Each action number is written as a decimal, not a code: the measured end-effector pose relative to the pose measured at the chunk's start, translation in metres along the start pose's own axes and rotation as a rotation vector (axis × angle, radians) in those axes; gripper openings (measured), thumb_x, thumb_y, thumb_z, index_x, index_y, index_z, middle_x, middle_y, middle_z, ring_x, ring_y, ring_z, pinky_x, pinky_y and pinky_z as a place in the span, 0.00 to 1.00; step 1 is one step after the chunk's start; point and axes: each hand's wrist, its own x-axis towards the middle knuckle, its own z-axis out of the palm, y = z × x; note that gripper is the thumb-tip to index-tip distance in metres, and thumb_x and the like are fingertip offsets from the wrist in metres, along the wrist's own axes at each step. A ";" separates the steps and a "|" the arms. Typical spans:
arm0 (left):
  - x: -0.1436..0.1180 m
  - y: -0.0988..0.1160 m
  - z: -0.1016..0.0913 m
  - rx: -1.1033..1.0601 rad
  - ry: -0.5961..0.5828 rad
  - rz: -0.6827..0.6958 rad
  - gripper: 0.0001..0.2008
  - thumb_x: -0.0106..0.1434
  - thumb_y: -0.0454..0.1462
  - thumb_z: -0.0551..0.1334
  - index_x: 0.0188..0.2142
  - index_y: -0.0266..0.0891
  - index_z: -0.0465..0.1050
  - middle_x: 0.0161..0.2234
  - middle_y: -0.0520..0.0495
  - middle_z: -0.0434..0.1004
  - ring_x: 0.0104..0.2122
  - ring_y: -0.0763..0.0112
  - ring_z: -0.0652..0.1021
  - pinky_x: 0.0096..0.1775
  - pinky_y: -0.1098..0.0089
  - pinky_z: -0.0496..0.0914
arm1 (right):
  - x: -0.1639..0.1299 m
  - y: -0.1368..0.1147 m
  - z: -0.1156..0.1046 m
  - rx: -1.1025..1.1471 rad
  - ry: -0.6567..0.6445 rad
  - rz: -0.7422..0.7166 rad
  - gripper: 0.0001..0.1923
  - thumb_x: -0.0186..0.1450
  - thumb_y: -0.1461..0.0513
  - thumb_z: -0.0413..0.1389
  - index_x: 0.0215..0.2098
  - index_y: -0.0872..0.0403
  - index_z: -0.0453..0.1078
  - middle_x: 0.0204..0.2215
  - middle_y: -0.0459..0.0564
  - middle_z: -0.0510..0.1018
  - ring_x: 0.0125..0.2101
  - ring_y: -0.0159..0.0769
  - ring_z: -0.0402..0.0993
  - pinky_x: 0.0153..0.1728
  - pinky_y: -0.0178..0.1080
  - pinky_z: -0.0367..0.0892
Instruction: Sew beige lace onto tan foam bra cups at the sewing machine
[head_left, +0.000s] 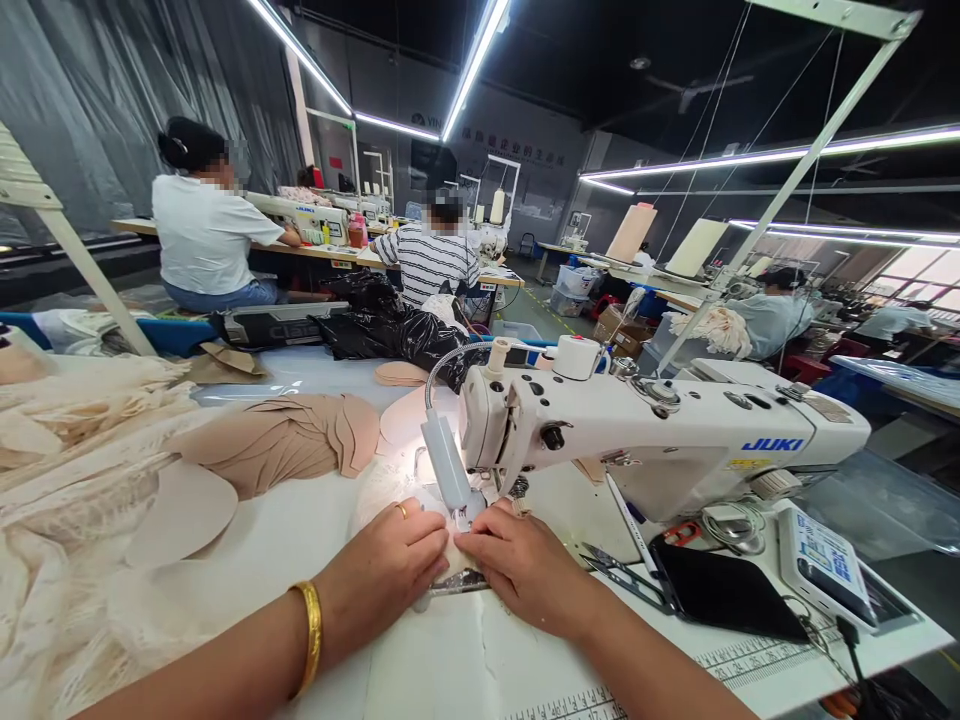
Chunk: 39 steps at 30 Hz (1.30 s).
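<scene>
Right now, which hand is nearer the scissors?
Right. The right hand is close beside the scissors' tips; the left hand is farther off, beyond the right.

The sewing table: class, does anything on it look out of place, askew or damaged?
The beige pieces left of the sewing machine lie in an uneven fan, not a neat stack. Scissors lie loose, tips towards the right hand. A jagged line marks the white tabletop; crack or crease, I cannot tell.
</scene>
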 end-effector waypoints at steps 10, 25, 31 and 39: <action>0.017 -0.036 0.002 -0.165 0.028 0.096 0.12 0.75 0.36 0.52 0.39 0.40 0.72 0.38 0.44 0.79 0.37 0.60 0.76 0.39 0.64 0.69 | -0.001 0.001 0.004 -0.069 0.040 0.075 0.16 0.71 0.70 0.51 0.53 0.52 0.71 0.38 0.52 0.76 0.31 0.39 0.67 0.29 0.39 0.61; 0.026 -0.054 -0.006 -0.121 0.023 0.234 0.12 0.76 0.37 0.54 0.41 0.42 0.76 0.40 0.43 0.82 0.40 0.59 0.78 0.44 0.62 0.70 | -0.001 -0.001 0.007 -0.126 0.033 0.088 0.19 0.65 0.74 0.53 0.49 0.51 0.73 0.37 0.51 0.76 0.32 0.40 0.67 0.28 0.38 0.58; 0.029 -0.060 -0.008 -0.091 0.001 0.211 0.10 0.74 0.35 0.55 0.41 0.42 0.76 0.40 0.43 0.81 0.40 0.58 0.78 0.44 0.60 0.71 | -0.001 0.000 0.010 -0.127 0.039 0.091 0.21 0.65 0.73 0.54 0.54 0.53 0.73 0.37 0.53 0.75 0.34 0.42 0.68 0.28 0.38 0.59; 0.032 -0.058 -0.007 -0.084 -0.010 0.046 0.06 0.68 0.30 0.59 0.37 0.40 0.74 0.40 0.42 0.82 0.43 0.54 0.79 0.48 0.58 0.72 | -0.003 0.002 0.008 -0.029 0.078 0.069 0.19 0.68 0.72 0.51 0.53 0.52 0.73 0.39 0.54 0.77 0.36 0.43 0.71 0.34 0.40 0.67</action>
